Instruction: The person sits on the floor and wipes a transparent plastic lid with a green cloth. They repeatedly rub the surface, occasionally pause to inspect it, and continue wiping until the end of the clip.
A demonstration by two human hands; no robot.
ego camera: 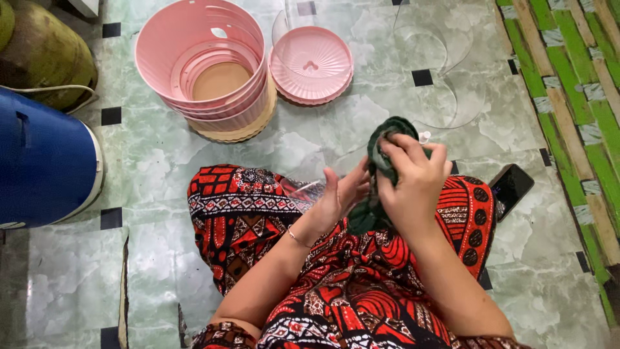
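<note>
My right hand (413, 178) grips a dark green cloth (378, 161) and presses it against a clear plastic piece (309, 186) above my lap. The cloth hangs down between both hands. My left hand (341, 197) rests against the clear piece from the left, fingers straight and spread, steadying it. The clear piece is hard to make out; only faint edges and glare show. I sit on the floor in a red, black and white patterned garment (258, 220).
A pink slotted tub (200, 58) on a tan base and a pink round lid (311, 64) lie on the green marbled tile floor ahead. Clear curved plastic sheets (445, 77) lie at right. A black phone (510, 187), a blue drum (45, 165) and a striped mat (575, 77) surround me.
</note>
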